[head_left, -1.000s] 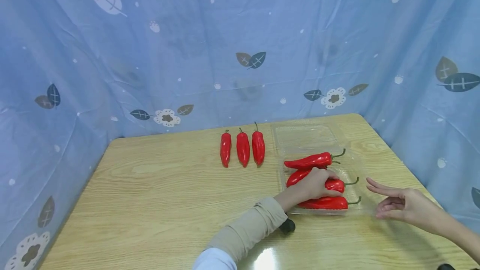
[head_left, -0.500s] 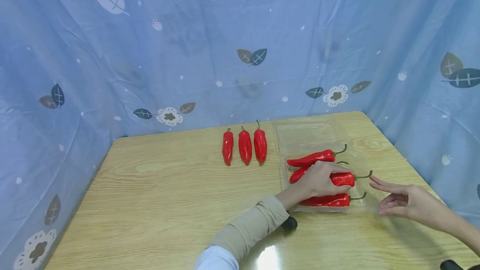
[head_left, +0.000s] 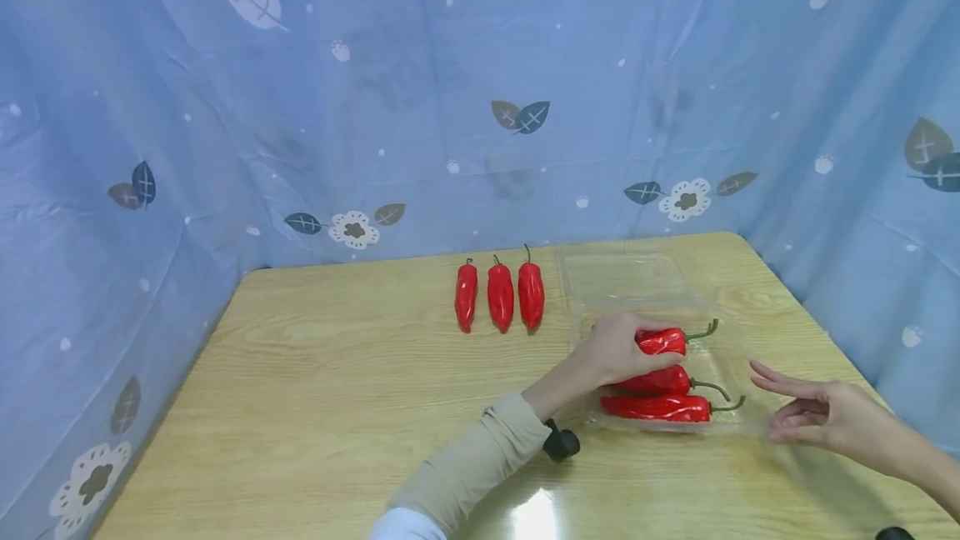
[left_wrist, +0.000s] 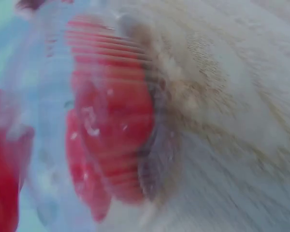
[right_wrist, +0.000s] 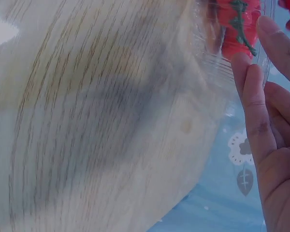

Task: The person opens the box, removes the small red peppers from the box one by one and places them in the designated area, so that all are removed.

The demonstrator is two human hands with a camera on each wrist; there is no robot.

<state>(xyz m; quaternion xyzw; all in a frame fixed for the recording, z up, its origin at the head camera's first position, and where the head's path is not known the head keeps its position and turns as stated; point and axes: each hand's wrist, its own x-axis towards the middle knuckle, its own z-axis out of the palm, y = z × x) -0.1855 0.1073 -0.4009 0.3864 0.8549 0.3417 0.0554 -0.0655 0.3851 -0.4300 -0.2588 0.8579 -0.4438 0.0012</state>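
Observation:
In the head view my left hand (head_left: 618, 348) reaches over a clear plastic box (head_left: 731, 352) and grips a red chili pepper (head_left: 663, 342) near its stem end; the hand hides most of that pepper. Two more red peppers lie in front of it, the foremost pepper (head_left: 660, 408) along the near wall. My right hand (head_left: 832, 415) is at the box's right end, its upper finger stretched toward the wall and the others loosely bent. In the right wrist view its fingertips (right_wrist: 240, 63) are right at the box end, by a green stem (right_wrist: 240, 26).
Three red peppers (head_left: 500, 298) stand in a row left of the box's open lid (head_left: 626, 273). The wooden table (head_left: 322, 390) is backed by a blue patterned curtain (head_left: 420, 48). A black wrist camera (head_left: 561, 444) hangs under the left wrist. The left wrist view is blurred.
My left hand has let go of the pepper it held, which lies beside the front one, and has moved back onto the rear of the box. The right hand has barely moved.

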